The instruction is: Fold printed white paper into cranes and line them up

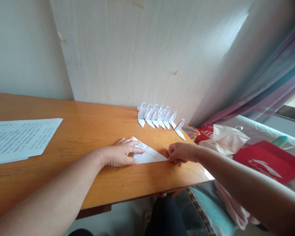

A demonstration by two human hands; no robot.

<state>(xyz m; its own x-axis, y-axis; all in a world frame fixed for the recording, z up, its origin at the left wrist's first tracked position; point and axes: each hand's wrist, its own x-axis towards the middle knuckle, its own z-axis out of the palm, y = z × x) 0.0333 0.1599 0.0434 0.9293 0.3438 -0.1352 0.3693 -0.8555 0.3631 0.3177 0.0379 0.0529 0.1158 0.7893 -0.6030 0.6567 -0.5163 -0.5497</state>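
At a wooden table [127,186], a person's left hand [123,154] lay flat, fingers spread, across 1 end of a folded paper triangle [149,155], while the right hand [178,152] pinched its sharp right corner. The printed paper looked light, crisp and easily creased, best pressed flat and held by its tips; folded white figures [154,117] stood beyond, near a pale panel [127,59].

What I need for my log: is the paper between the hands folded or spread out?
Folded: the paper makes a triangle, left hand on its wide end, right hand at its pointed tip.
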